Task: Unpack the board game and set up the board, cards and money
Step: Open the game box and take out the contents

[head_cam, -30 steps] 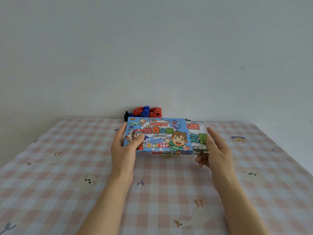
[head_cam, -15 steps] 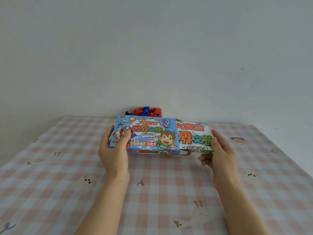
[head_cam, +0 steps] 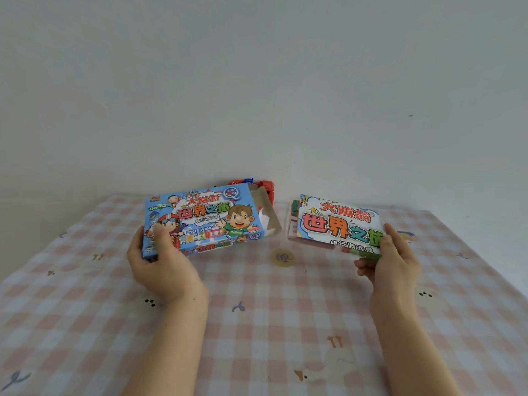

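The blue board game box (head_cam: 205, 218), printed with cartoon children, is held at its left end by my left hand (head_cam: 160, 261), its right end open with flaps showing. Fully out of it, to the right, is the clear inner tray (head_cam: 337, 227) with a white printed sheet on top and small coloured pieces inside. My right hand (head_cam: 391, 261) grips the tray's right end. Both are held just above the checked tablecloth (head_cam: 257, 324), with a gap between them.
A red and blue toy (head_cam: 264, 185) sits behind the box against the white wall. A yellow round print (head_cam: 282, 257) marks the cloth below the gap. The table's right edge slants down at the far right.
The inner tray has slid fully out of the box. My left hand drew the box to the left while my right hand drew the tray to the right, leaving a gap.
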`<state>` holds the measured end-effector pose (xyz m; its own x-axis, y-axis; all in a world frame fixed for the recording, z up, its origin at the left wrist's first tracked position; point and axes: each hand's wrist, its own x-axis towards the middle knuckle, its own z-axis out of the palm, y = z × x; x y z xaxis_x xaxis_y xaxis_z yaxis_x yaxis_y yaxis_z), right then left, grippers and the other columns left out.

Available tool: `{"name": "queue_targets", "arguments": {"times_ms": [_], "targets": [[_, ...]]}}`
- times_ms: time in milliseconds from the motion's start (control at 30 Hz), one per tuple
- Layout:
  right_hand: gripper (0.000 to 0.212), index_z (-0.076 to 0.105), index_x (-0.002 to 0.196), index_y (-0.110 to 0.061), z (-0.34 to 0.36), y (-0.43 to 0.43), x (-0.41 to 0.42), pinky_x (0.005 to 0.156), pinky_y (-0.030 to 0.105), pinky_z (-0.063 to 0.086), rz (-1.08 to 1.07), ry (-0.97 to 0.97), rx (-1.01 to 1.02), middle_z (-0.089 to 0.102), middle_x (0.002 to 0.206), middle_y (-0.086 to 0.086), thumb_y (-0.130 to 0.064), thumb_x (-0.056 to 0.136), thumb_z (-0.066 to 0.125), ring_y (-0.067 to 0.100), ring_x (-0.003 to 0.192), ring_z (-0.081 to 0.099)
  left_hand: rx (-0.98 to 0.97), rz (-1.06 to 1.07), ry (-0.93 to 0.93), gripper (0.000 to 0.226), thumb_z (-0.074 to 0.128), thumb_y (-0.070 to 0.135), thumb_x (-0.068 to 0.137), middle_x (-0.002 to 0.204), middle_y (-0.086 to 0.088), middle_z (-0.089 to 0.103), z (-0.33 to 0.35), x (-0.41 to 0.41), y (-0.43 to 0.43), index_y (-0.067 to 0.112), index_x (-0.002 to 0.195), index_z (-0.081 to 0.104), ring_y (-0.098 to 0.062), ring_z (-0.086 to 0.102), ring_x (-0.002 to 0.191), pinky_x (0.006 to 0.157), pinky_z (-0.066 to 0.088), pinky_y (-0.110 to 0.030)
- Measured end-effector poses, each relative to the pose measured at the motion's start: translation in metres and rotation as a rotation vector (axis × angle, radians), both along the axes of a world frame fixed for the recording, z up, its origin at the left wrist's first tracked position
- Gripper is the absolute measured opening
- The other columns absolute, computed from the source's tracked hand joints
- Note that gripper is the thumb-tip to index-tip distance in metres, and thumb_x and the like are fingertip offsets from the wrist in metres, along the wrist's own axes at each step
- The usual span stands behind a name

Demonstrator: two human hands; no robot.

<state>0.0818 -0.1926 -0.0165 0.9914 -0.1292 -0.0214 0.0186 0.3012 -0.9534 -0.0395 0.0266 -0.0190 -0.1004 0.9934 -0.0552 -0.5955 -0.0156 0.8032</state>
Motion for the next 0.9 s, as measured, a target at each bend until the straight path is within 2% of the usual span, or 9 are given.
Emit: {"name": "queue_targets", "arguments": {"times_ms": [167,333,400,467,633,700,800,900], "targets": [[0.033,0.056,0.128,-0.026,-0.002,0.002,0.0,0.036,0.024,0.042,0.012,-0.007,-0.113,0.062,0.072,0.002,-0.017,0.1,0.042,0.012,0.035,0.049,-0.067,0.05,-0.029,0.027,0.056,0.027,0.093,0.091,0.008,0.066,-0.001,-0.002,0.008,0.016,0.117,0.057,-0.005,0.07,0.072,0.069,0.058,-0.035],[0.03,0.059,0.123,-0.029,-0.009,0.007,0.001,0.037,0.022,0.041,0.133,0.002,-0.285,0.065,0.075,0.004,-0.019,0.099,0.044,0.012,0.034,0.048,-0.079,-0.075,-0.009,0.03,0.054,0.027,0.094,0.086,0.007,0.066,-0.001,0.0,0.003,0.015,0.121,0.057,-0.002,0.069,0.067,0.062,0.055,-0.028],[0.029,0.06,0.122,-0.028,-0.011,0.008,0.0,0.047,0.025,0.042,0.136,-0.061,-0.398,0.067,0.081,0.001,-0.022,0.098,0.046,0.016,0.046,0.054,-0.065,-0.128,-0.007,0.025,0.054,0.024,0.095,0.086,0.005,0.066,0.0,0.001,0.002,0.015,0.117,0.059,-0.004,0.069,0.067,0.058,0.055,-0.026],[0.032,0.06,0.125,-0.023,-0.013,0.007,0.0,0.063,0.028,0.041,0.111,-0.147,-0.54,0.065,0.086,0.0,-0.024,0.096,0.049,0.021,0.069,0.058,-0.057,-0.178,-0.001,0.018,0.055,0.022,0.094,0.085,0.003,0.067,0.001,0.002,0.001,0.017,0.111,0.059,-0.005,0.069,0.067,0.055,0.055,-0.025],[0.031,0.064,0.121,-0.022,-0.018,0.007,0.001,0.094,0.034,0.04,0.029,-0.245,-0.879,0.055,0.116,0.01,-0.023,0.09,0.057,0.027,0.11,0.051,-0.044,-0.264,0.034,0.013,0.056,0.023,0.094,0.084,0.003,0.066,0.003,0.004,-0.003,0.02,0.106,0.058,-0.007,0.068,0.067,0.052,0.054,-0.022],[0.029,0.066,0.118,-0.021,-0.017,0.008,-0.001,0.098,0.036,0.037,-0.007,-0.286,-0.878,0.053,0.12,0.007,-0.021,0.09,0.058,0.026,0.116,0.047,-0.056,-0.284,0.027,0.012,0.057,0.022,0.094,0.083,0.003,0.066,0.003,0.004,-0.003,0.021,0.105,0.058,-0.007,0.068,0.066,0.053,0.054,-0.023],[0.023,0.069,0.108,-0.027,-0.008,0.01,-0.012,0.093,0.034,0.043,-0.036,-0.44,-0.717,0.05,0.114,-0.007,-0.018,0.09,0.059,0.018,0.112,0.049,-0.071,-0.333,0.018,0.014,0.058,0.022,0.093,0.082,0.002,0.066,0.003,0.005,-0.003,0.018,0.106,0.059,-0.009,0.067,0.068,0.055,0.054,-0.026],[0.026,0.067,0.107,-0.037,-0.002,0.017,-0.024,0.092,0.011,0.036,0.098,-0.615,-0.653,0.049,0.125,-0.011,-0.019,0.091,0.06,0.005,0.118,0.044,-0.05,-0.391,0.034,0.016,0.058,0.022,0.092,0.082,0.001,0.066,0.003,0.006,-0.005,0.016,0.108,0.06,-0.009,0.067,0.066,0.054,0.054,-0.028]]}}
